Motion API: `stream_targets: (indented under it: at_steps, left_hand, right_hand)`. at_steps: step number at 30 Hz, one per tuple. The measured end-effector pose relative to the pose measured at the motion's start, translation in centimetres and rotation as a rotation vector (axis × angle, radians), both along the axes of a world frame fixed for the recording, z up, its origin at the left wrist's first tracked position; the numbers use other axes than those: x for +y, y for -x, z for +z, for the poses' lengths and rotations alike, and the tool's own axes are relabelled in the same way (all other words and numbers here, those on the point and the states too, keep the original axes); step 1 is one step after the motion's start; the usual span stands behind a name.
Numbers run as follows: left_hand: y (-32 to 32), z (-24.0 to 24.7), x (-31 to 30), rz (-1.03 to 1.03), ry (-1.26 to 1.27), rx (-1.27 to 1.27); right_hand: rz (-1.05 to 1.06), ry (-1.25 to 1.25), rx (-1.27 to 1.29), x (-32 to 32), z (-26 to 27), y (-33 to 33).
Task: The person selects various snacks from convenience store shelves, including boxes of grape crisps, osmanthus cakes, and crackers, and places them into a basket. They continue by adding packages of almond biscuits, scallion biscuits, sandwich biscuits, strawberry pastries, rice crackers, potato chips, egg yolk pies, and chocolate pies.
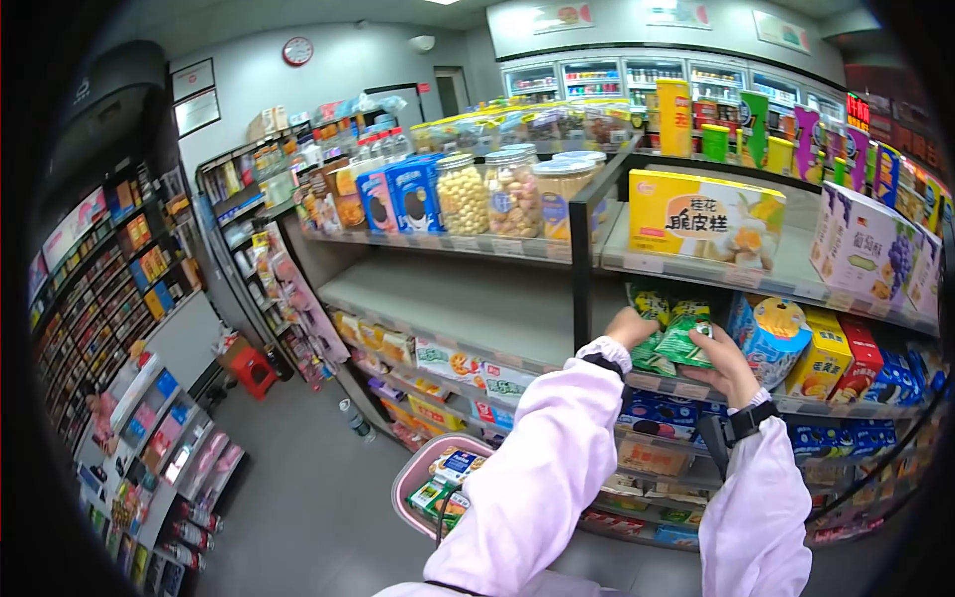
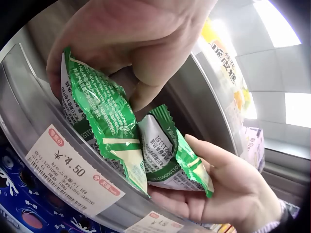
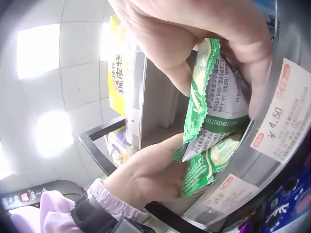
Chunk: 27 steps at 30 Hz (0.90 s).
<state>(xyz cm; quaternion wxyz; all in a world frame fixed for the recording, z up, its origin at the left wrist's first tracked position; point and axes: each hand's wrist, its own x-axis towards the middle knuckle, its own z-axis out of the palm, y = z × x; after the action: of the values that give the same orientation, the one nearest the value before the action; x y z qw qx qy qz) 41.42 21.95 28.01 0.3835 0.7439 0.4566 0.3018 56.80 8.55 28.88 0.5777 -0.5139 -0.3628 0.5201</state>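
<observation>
Two green snack bags stand side by side at the front of a shelf, both hands on them. My left hand (image 1: 630, 328) grips the left bag (image 2: 99, 109) by its upper part, fingers behind it and thumb at its inner side. With thumb and fingers my right hand (image 1: 726, 363) holds the right bag (image 3: 214, 107), its fingers low around the outer side in the left wrist view. The bags' lower ends are close to the price-label strip (image 2: 73, 170). Printed text covers the bag sides facing the wrist cameras.
A yellow cake box (image 1: 706, 219) stands on the shelf above. Right of the hands are a blue snack box (image 1: 768, 338) and a yellow box (image 1: 820, 353). A pink basket (image 1: 406, 488) with packaged goods is below my left arm. A black upright post (image 1: 582, 269) divides the shelves.
</observation>
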Motion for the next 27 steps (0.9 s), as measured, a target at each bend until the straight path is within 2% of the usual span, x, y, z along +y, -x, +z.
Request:
stream_targets:
  at_steps: [2, 6, 8, 10, 12, 14, 16, 21, 24, 27]
  left_hand:
    - [0.6, 1.2, -1.1, -0.006, 0.065, -0.006]
    - [0.7, 1.2, -0.7, -0.077, 0.171, -0.167]
    - [1.3, 2.8, -2.5, -0.107, 0.224, -0.267]
    - [1.3, 2.7, -2.0, -0.163, 0.193, -0.259]
    - [1.5, 3.6, -2.5, -0.139, 0.315, -0.262]
    - [1.3, 3.3, -2.2, -0.123, 0.292, -0.303]
    - [1.8, 4.7, -3.0, -0.129, 0.310, -0.231]
    - [2.3, 4.9, -2.7, -0.128, 0.225, -0.252]
    - [3.3, 5.8, -4.0, -0.253, 0.250, -0.299]
    - [3.8, 5.9, -6.5, -0.159, 0.145, -0.287]
  right_hand:
    - [0.012, 0.007, 0.054, -0.2, 0.1, 0.1]
    - [0.051, -0.016, 0.205, -0.5, 0.7, 0.1]
    - [0.088, -0.029, 0.250, -0.3, 0.6, -0.2]
    - [0.110, -0.066, 0.336, 0.1, 0.1, -0.4]
    - [0.109, -0.086, 0.369, 0.2, 0.1, -0.3]
    - [0.108, -0.096, 0.412, 0.1, -0.1, -0.4]
    - [0.121, -0.109, 0.461, 0.0, 0.2, -0.3]
    - [0.112, -0.175, 0.437, -1.2, 1.2, 0.8]
    - [0.103, -0.226, 0.406, -2.4, 1.5, 1.5]
    - [0.085, -0.295, 0.352, -4.3, 1.8, 2.5]
